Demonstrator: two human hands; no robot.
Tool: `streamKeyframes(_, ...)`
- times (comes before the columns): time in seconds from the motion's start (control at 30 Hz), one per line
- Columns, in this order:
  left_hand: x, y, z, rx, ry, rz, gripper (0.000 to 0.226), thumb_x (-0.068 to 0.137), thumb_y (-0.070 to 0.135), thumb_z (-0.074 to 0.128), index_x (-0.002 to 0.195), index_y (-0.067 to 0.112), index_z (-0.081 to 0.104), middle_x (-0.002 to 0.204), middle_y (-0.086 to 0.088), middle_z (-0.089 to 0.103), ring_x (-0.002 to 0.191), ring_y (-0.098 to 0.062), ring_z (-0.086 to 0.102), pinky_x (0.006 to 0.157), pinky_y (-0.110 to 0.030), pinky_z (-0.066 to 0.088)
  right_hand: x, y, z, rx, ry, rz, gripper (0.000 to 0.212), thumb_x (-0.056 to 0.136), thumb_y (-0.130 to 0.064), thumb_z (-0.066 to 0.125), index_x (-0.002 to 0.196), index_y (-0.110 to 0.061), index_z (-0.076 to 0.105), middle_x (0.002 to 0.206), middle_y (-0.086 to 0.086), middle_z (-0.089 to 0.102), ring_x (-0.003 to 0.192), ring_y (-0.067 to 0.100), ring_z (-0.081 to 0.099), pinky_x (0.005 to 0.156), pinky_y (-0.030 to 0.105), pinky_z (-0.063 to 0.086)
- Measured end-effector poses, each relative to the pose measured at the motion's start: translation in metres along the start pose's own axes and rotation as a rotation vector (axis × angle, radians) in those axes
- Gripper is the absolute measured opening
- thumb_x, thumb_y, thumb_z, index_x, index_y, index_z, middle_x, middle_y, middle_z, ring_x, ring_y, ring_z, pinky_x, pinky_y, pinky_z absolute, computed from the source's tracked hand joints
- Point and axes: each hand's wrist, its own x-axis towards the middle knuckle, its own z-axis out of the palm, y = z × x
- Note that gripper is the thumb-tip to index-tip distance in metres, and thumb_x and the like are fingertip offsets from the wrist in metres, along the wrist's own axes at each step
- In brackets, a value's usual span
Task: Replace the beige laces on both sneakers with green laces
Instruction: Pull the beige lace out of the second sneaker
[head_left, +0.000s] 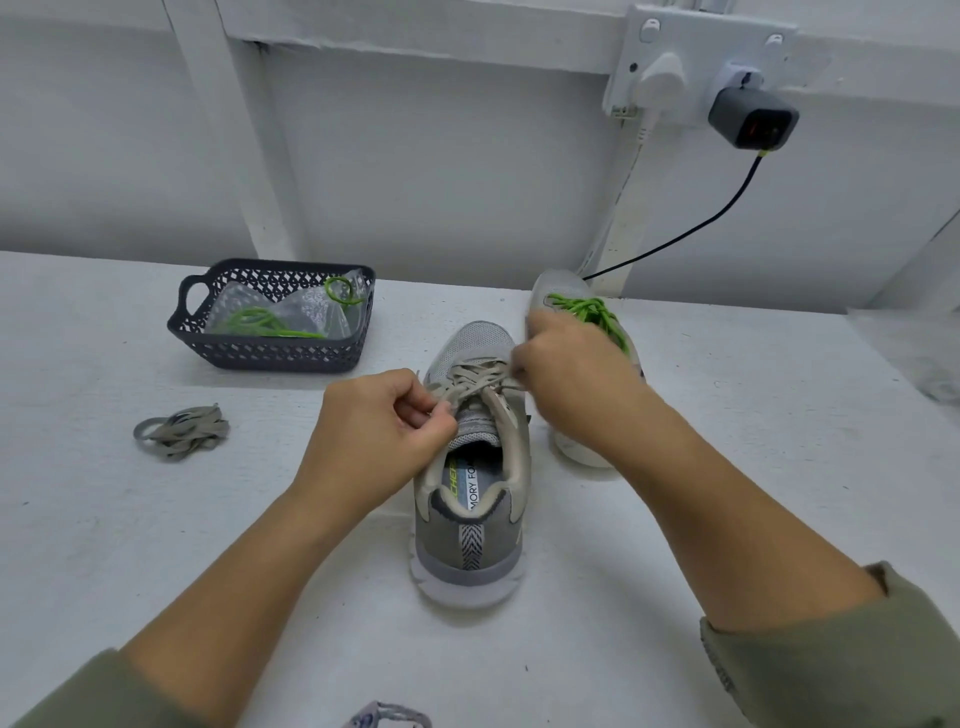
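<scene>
A grey sneaker (470, 525) stands in the middle of the white table, heel toward me, still threaded with a beige lace (475, 382). My left hand (387, 423) pinches that lace at the left of the tongue. My right hand (569, 366) pinches it on the right side. Behind my right hand stands the second sneaker (563, 288), toe away, wearing a green lace (589, 309); my wrist hides most of it. A removed beige lace (182, 431) lies bundled at the left. A green lace (265, 322) rests in the dark basket (275, 356).
The basket also holds a clear plastic bag (306, 309). A wall socket with a grey charger (753, 122) and black cable (691, 228) hangs at the back right. A small grey-blue item (387, 717) peeks in at the bottom edge.
</scene>
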Motion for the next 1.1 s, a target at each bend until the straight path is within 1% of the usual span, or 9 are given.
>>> streamKeyframes(0.1,-0.001,-0.001,0.000,-0.003,0.001,-0.004,0.016,0.074,0.021,0.077,0.063,0.020,0.065,0.054,0.007,0.062,0.047,-0.004,0.055,0.051,-0.014,0.047,-0.009,0.009,-0.007,-0.113,0.043,0.245,0.026,0.084,-0.002,0.055,0.109,-0.007,0.061,0.118,0.012,0.047,0.108,0.030,0.048,0.075,0.032,0.035)
streamKeyframes(0.23,-0.001,0.001,0.001,0.014,0.001,-0.002,0.017,0.074,0.021,0.077,0.063,0.022,0.065,0.053,0.009,0.062,0.048,-0.003,0.056,0.052,-0.015,0.047,0.000,-0.005,-0.003,0.065,0.086,-0.045,0.034,0.091,-0.017,0.059,0.125,-0.021,0.062,0.108,0.008,0.044,0.103,0.028,0.043,0.079,0.035,0.038)
streamKeyframes(0.33,-0.001,0.001,0.003,0.029,0.013,-0.013,0.016,0.074,0.022,0.076,0.063,0.021,0.065,0.054,0.009,0.063,0.049,-0.001,0.056,0.054,-0.018,0.049,0.005,-0.002,0.005,0.084,0.061,-0.127,0.022,0.093,-0.023,0.058,0.110,-0.017,0.073,0.100,0.008,0.051,0.097,0.030,0.047,0.072,0.034,0.031)
streamKeyframes(0.53,-0.003,0.002,0.005,0.060,0.070,-0.043,0.017,0.073,0.023,0.075,0.061,0.020,0.063,0.053,0.009,0.062,0.051,-0.003,0.057,0.056,-0.021,0.049,-0.006,0.013,-0.010,-0.040,0.108,0.411,0.019,0.088,-0.006,0.054,0.105,-0.003,0.060,0.109,0.011,0.045,0.098,0.030,0.047,0.070,0.032,0.029)
streamKeyframes(0.63,-0.007,0.002,0.011,0.044,0.125,-0.012,0.019,0.075,0.021,0.074,0.061,0.021,0.062,0.054,0.011,0.061,0.051,-0.003,0.057,0.055,-0.019,0.048,-0.010,0.011,-0.017,-0.015,-0.012,0.270,0.028,0.087,-0.011,0.056,0.115,-0.009,0.055,0.120,0.012,0.040,0.106,0.031,0.044,0.073,0.032,0.032)
streamKeyframes(0.73,-0.008,0.001,0.018,0.003,0.147,0.088,0.019,0.081,0.020,0.074,0.066,0.017,0.063,0.058,0.012,0.061,0.054,-0.004,0.057,0.053,-0.011,0.043,-0.017,0.003,-0.016,0.242,-0.027,0.191,0.028,0.092,-0.028,0.049,0.117,-0.017,0.055,0.115,0.008,0.046,0.105,0.027,0.048,0.081,0.033,0.041)
streamKeyframes(0.83,0.014,-0.006,0.009,0.031,0.047,0.152,0.010,0.090,0.026,0.066,0.081,0.020,0.068,0.067,0.011,0.062,0.063,-0.005,0.058,0.056,-0.007,0.038,-0.025,0.000,-0.010,0.462,-0.150,0.177,0.026,0.093,-0.042,0.049,0.094,-0.018,0.058,0.086,-0.002,0.059,0.081,0.018,0.056,0.063,0.030,0.044)
streamKeyframes(0.93,0.050,-0.013,-0.001,0.136,-0.206,0.168,0.015,0.091,0.026,0.065,0.103,0.028,0.073,0.085,0.013,0.064,0.077,0.001,0.060,0.066,-0.009,0.039,-0.028,0.003,0.003,0.596,-0.180,0.200,0.024,0.088,-0.044,0.060,0.088,-0.021,0.053,0.074,-0.004,0.059,0.069,0.016,0.060,0.056,0.029,0.045)
streamKeyframes(1.1,0.069,-0.006,0.010,0.192,-0.512,0.141,0.011,0.089,0.032,0.066,0.096,0.029,0.074,0.092,0.011,0.067,0.086,-0.006,0.063,0.076,-0.021,0.048,-0.031,0.004,0.012,0.783,-0.150,0.265,0.024,0.082,-0.033,0.067,0.086,-0.014,0.052,0.066,0.002,0.064,0.045,0.011,0.062,0.038,0.019,0.042)
